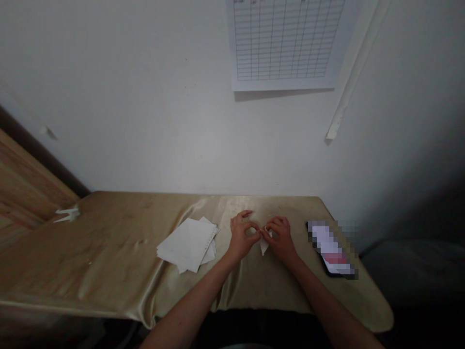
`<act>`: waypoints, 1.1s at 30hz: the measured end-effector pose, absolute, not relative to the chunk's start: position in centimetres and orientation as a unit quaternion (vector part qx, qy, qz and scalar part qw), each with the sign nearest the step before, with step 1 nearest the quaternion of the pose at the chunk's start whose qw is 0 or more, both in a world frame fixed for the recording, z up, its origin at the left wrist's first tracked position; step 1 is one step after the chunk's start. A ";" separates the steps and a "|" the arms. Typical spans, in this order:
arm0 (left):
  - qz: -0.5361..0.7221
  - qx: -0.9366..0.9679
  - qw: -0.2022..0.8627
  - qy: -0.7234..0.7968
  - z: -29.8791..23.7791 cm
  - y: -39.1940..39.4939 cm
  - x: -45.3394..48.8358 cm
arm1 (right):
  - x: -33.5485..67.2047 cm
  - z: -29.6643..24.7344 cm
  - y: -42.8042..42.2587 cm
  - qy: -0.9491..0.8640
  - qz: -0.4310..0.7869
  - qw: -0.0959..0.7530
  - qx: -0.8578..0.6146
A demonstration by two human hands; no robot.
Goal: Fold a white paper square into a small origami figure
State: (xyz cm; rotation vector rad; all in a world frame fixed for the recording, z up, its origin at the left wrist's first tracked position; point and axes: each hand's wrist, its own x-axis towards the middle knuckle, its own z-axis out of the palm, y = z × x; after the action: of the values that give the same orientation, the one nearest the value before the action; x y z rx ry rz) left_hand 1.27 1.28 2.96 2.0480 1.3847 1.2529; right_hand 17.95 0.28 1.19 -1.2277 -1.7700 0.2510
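My left hand and my right hand meet over the middle of a table covered with a shiny tan cloth. Between their fingertips both pinch a small folded piece of white paper, whose pointed end hangs down toward the cloth. Both hands have thumb and forefinger closed on the paper; the left hand's other fingers curl upward. A loose stack of white sheets lies just left of my left hand.
A dark phone with a lit screen lies at the table's right end. A small white folded paper shape sits at the far left edge by a wooden surface. A printed grid chart hangs on the white wall.
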 end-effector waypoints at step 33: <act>0.449 0.716 0.208 0.492 2.7 1.9 0.7 | 19.2 -0.4 1.5 -0.689 0.134 0.480 -0.527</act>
State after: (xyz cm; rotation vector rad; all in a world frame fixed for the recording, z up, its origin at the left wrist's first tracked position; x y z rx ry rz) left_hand 0.67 1.94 2.74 1.9924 1.3706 1.2497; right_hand 19.21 1.53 -0.39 -1.2853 -1.6810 0.3266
